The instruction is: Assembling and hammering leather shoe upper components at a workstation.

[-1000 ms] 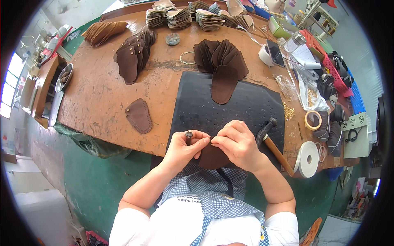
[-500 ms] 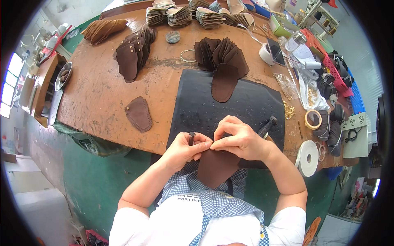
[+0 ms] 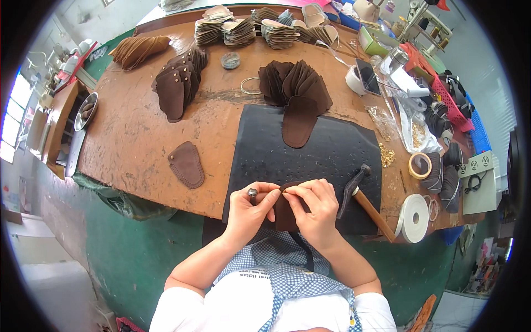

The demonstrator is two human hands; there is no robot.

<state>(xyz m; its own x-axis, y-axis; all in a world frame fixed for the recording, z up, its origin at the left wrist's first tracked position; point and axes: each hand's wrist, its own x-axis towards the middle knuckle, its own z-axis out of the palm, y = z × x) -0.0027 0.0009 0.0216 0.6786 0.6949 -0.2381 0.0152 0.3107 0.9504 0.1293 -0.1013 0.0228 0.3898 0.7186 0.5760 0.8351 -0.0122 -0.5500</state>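
Observation:
Both my hands meet at the front edge of a black mat (image 3: pixel 260 144), fingertips pinched on the edge of a dark brown leather piece (image 3: pixel 285 217). My left hand (image 3: pixel 242 216) is closed on it and also keeps a short metal rod-like tool (image 3: pixel 253 193) tucked in its fingers, round end up. My right hand (image 3: pixel 316 213) pinches the same edge; whether a small part sits between the fingertips is hidden. Right of my right hand, a hammer (image 3: pixel 374 214) with a wooden handle lies on the mat. Another brown leather piece (image 3: pixel 300 124) lies farther up the mat.
A stitched leather piece with a snap (image 3: pixel 187 165) lies left of the mat. Stacks of brown leather (image 3: pixel 296 80) and snapped pieces (image 3: pixel 176 83) stand behind. At right are gold-coloured fasteners (image 3: pixel 386 156), a tape roll (image 3: pixel 420 165) and a white roll (image 3: pixel 414 218).
The leather piece has turned and moved from over my lap to the mat's front edge. My right hand has come lower and its fingers have shifted along the leather's edge.

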